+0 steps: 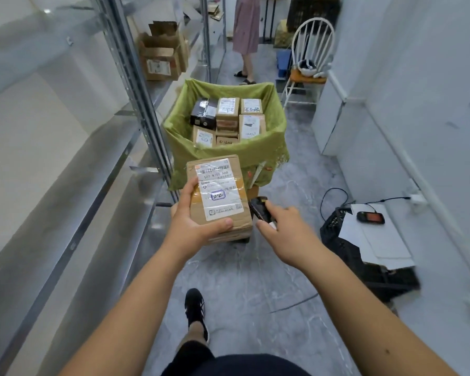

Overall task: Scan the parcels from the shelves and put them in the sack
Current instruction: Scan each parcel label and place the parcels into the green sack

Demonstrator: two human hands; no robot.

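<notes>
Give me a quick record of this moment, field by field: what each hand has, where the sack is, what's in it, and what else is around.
left hand: holds a cardboard parcel, label facing up
right hand: holds a black scanner beside the parcel
sack: green, open, on the floor ahead, next to the shelves
sack contents: several boxed parcels, mostly brown, one black
shelf item: open cardboard boxes
right side: black crate with white sheets and a handheld device
background: white chair, another person standing
</notes>
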